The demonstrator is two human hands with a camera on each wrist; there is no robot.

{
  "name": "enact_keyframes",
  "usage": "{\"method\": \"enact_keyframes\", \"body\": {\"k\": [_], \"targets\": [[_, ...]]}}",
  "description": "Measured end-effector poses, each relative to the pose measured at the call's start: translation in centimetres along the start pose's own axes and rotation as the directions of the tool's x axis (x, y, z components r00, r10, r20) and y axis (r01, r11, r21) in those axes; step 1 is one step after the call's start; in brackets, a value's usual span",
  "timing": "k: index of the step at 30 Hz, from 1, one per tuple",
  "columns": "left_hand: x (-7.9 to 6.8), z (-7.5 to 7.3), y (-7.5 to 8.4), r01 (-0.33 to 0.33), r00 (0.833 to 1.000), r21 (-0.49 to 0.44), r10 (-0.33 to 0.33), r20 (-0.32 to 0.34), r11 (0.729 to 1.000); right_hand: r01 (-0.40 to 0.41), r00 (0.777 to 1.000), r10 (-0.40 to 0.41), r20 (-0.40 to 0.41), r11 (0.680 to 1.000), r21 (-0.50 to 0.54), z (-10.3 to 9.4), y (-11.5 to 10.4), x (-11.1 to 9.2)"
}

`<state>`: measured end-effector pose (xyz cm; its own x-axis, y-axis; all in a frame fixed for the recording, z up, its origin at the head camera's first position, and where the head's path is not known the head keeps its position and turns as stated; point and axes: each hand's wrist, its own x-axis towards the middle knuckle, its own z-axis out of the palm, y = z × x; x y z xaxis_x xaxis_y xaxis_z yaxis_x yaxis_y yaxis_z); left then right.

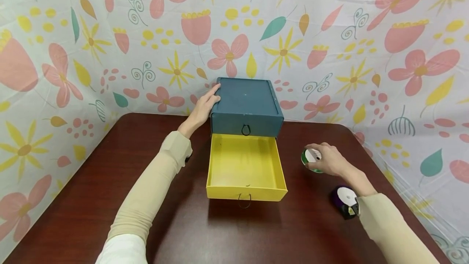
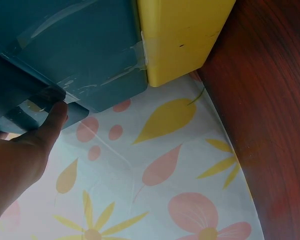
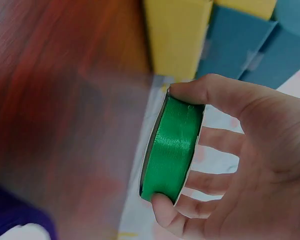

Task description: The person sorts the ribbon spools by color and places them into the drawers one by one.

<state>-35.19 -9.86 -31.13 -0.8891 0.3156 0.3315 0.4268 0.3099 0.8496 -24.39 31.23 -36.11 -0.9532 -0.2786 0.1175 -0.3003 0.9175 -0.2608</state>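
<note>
The green ribbon [image 3: 172, 145] is pinched in the right hand [image 1: 332, 162]; the blue box [image 1: 245, 99] is touched by the left hand [image 1: 200, 110], fingers outstretched.

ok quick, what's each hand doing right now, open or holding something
Left hand: open, touching the blue box.
Right hand: closed, holding the green ribbon roll.
</note>
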Motion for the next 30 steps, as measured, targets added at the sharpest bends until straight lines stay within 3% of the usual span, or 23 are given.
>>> {"method": "enact_keyframes", "body": {"k": [8, 16, 30], "targets": [[0.0, 0.1, -0.1, -0.004, 1.000, -0.004, 0.004, 0.004, 1.000, 0.080, 0.997, -0.080, -0.024, 0.996, 0.037, -1.7, -3.4, -0.5], [0.1, 0.1, -0.1, 0.001, 1.000, -0.009, -0.001, 0.003, 1.000, 0.218, 0.972, -0.215, -0.090, 0.976, 0.018, -2.9, -5.9, -0.5], [0.0, 0.0, 0.0, 0.006, 1.000, -0.003, -0.006, -0.005, 1.000, 0.225, 0.974, -0.222, -0.049, 0.973, 0.058, -4.8, -10.6, -0.9]]}}
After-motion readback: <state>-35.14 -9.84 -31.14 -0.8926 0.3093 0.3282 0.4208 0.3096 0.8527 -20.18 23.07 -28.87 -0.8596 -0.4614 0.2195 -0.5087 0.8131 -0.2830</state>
